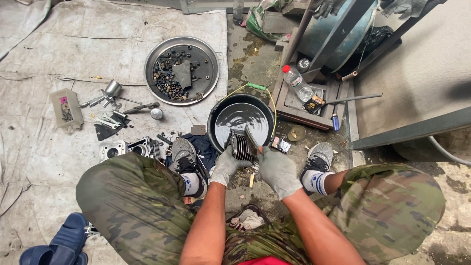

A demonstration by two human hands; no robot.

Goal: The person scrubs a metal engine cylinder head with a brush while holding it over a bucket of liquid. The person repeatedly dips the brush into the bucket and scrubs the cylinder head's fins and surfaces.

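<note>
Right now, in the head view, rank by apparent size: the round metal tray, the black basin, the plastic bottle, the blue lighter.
1. round metal tray
2. black basin, close to the tray
3. plastic bottle
4. blue lighter

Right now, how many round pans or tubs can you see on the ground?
2. A black tub with dark liquid sits just past the gloved hands, and a flat metal tray full of small parts lies farther back to its left. Others may be hidden out of view.

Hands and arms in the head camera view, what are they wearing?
Both the left hand and the right hand wear grey, grimy work gloves that end at the wrist. The forearms are bare, with no sleeves, watch or bands visible.
</note>
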